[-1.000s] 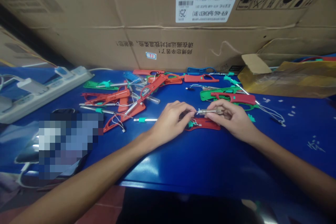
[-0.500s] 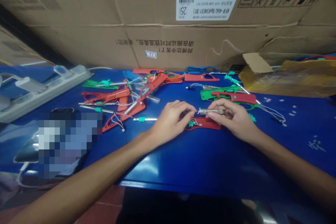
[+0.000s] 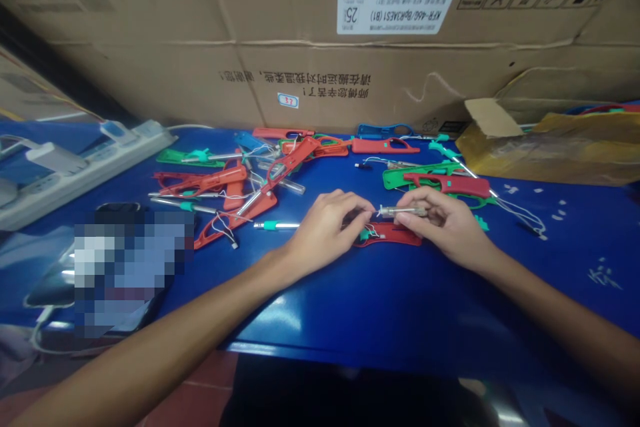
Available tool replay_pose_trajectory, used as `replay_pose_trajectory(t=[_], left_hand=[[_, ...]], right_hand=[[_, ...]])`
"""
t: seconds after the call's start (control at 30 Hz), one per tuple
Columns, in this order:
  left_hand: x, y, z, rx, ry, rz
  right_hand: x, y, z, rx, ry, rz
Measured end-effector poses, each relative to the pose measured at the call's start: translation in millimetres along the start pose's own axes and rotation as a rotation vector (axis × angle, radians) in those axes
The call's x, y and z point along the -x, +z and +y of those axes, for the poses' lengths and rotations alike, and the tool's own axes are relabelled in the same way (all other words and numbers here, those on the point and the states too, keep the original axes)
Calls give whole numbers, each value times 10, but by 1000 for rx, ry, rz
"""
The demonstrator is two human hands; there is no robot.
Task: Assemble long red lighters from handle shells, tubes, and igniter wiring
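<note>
My right hand (image 3: 443, 220) grips a small clear tube-like part (image 3: 400, 211) between thumb and fingers, its white tip pointing left. Close to that tip, the thumb and forefinger of my left hand (image 3: 333, 223) are pinched together, on something too small to make out. Just under both hands lies a red lighter-shaped shell (image 3: 395, 234) with a teal piece and thin white wires at its left end. A metal rod with a teal collar (image 3: 273, 225) reaches toward my left hand, which hides its right end.
Red and orange shells (image 3: 215, 181) lie piled at the left, with green and red ones (image 3: 447, 185) at the right. A power strip (image 3: 110, 160) and phones (image 3: 120, 273) are at the left. Cardboard (image 3: 170, 80) stands behind; an open carton (image 3: 550, 153) sits at the right.
</note>
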State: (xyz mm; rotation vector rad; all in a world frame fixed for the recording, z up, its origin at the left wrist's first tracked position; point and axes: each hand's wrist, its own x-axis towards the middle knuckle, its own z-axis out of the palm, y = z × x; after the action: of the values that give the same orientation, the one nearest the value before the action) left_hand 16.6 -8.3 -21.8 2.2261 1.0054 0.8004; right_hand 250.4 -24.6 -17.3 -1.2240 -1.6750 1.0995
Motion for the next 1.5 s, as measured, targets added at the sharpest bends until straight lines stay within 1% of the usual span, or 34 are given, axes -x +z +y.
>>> replay_pose_trajectory(t=[0.43, 0.77, 1.0, 1.4, 1.5], left_hand=[[2, 11, -8, 11, 9, 11], [5, 14, -14, 2, 32, 19], [9, 18, -29, 5, 54, 23], [6, 27, -54, 3, 66, 23], [1, 35, -69, -1, 71, 17]], right_hand=[[-4, 9, 3, 4, -7, 10], [1, -4, 74, 17, -19, -4], [14, -18, 69, 59, 19, -16], [21, -6, 109, 81, 33, -1], [21, -10, 109, 124, 31, -9]])
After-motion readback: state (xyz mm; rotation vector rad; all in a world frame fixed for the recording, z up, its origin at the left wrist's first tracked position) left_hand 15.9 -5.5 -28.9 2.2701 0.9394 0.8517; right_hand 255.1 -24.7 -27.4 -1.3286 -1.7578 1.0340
